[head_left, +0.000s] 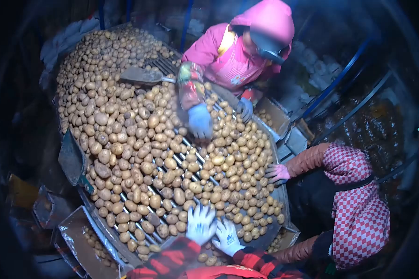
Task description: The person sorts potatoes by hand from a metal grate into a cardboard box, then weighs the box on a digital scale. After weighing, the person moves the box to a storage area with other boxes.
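Observation:
A wide sorting table of metal rollers point(191, 158) is covered with a heap of small brown potatoes point(125, 130). My left hand point(200, 224), in a white glove, lies with spread fingers on the potatoes at the near edge. Right beside it, my right hand point(227, 237), also white-gloved, rests fingers apart on potatoes. Neither hand visibly grips anything. Red plaid sleeves point(172, 260) cover my arms.
A person in a pink hooded jacket point(237, 56) reaches in with blue gloves point(199, 122) from the far side. Another person in a red checked garment point(358, 214) has a pink glove point(277, 173) on the right edge. Scoops point(142, 75) point(73, 162) lie on the pile. A box of potatoes point(86, 242) stands at the lower left.

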The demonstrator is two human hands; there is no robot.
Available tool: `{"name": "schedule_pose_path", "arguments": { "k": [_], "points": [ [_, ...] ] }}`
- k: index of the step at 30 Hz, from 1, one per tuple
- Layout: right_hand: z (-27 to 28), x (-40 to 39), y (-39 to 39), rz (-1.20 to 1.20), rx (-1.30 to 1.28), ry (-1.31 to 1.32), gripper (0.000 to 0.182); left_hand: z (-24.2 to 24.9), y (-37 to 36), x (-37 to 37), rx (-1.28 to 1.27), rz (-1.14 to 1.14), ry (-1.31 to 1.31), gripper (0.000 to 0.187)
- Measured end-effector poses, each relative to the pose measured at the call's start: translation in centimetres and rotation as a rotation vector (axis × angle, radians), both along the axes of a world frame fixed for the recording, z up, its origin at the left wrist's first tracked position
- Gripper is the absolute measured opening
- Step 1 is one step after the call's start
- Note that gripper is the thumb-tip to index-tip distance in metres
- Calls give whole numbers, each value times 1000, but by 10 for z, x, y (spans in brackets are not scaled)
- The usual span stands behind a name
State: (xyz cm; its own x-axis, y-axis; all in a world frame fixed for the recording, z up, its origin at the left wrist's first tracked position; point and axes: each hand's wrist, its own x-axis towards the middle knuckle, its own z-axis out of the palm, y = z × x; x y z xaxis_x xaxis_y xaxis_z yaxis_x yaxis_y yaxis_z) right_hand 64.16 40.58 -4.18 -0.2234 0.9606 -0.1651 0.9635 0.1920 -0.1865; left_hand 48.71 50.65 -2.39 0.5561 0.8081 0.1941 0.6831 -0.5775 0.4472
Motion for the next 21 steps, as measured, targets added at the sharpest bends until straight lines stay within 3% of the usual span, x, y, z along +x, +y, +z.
{"name": "schedule_pose_path", "arguments": {
  "k": [3,5,14,21],
  "points": [
    [17,10,-14,62,79,106,40,-11,-45,-11,-77,-133,47,50],
    [32,13,-29,46,91,152,38,-13,-56,-15,-148,-160,94,52],
    [27,35,-92,-122,82,39,43,-51,-90,-15,-282,-219,10,56],
    [22,19,-79,-72,21,29,45,-67,-99,-9,-257,-265,-2,52]
  ]
}}
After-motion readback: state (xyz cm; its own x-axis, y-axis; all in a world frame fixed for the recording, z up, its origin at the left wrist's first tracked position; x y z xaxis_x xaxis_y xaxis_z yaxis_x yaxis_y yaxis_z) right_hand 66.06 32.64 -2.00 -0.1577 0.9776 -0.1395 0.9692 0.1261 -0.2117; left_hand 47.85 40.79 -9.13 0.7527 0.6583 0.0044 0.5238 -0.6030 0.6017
